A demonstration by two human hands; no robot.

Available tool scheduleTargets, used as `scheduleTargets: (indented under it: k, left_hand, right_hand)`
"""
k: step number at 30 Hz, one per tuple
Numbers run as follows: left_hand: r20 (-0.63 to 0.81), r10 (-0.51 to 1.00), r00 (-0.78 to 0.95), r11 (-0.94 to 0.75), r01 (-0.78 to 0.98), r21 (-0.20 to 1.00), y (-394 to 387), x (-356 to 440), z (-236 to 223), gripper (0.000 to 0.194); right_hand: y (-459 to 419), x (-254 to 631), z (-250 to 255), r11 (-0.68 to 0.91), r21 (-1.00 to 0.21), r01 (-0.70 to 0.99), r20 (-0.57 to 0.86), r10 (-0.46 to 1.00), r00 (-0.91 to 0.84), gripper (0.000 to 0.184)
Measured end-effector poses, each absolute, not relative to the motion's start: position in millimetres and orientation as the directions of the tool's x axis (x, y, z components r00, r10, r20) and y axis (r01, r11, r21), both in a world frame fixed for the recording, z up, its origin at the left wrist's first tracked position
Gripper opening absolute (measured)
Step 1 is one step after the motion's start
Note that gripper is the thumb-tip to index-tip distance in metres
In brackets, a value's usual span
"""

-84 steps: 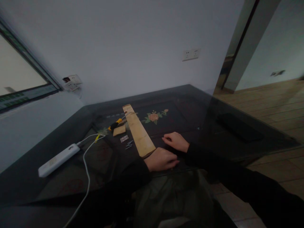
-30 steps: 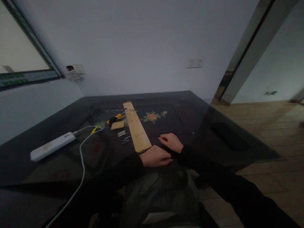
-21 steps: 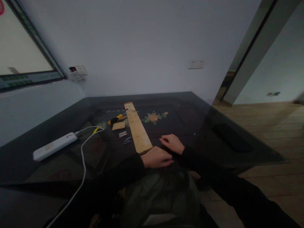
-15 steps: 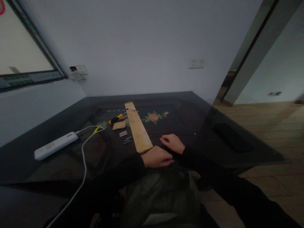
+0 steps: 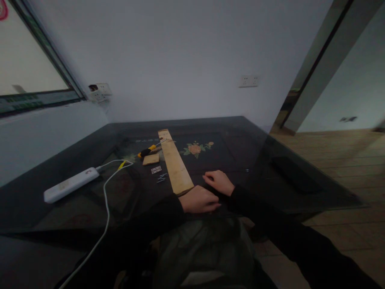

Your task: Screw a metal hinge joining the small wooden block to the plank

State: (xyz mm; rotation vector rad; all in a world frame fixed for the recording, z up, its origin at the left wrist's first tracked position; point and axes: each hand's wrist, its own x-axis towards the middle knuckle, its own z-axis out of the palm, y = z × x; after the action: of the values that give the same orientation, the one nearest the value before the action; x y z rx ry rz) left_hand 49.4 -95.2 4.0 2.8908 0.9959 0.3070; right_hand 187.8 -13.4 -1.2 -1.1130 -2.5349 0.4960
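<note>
My left hand (image 5: 199, 199) rests at the table's near edge, fingers curled in, right by the near end of a long wooden board (image 5: 175, 162). My right hand (image 5: 220, 182) lies a little farther right, also loosely curled; nothing shows in either hand. Left of the board is a yellow-and-black screwdriver (image 5: 147, 151), its shaft tip over the board. Below it sit a small square wooden piece (image 5: 150, 159), two flat metal plates with holes (image 5: 156, 170) and several screws (image 5: 161, 178).
A white power strip (image 5: 71, 184) with a white cable (image 5: 106, 200) lies on the left of the dark table (image 5: 144, 204). A dark flat object (image 5: 294, 174) is at the right. Tiny metal bits (image 5: 247, 170) lie beyond my right hand. The wall stands behind the table.
</note>
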Motion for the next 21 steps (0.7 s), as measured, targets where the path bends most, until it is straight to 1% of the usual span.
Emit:
scheduleTargets:
  k: [21]
  left_hand:
    - [0.173,0.614,0.771,-0.79,0.602,0.121,-95.6,49.2,3.7,0.031]
  right_hand:
    - [-12.2,189.2,-3.0,0.647,-0.448,0.617,0.187,0.743,-0.643,0.037]
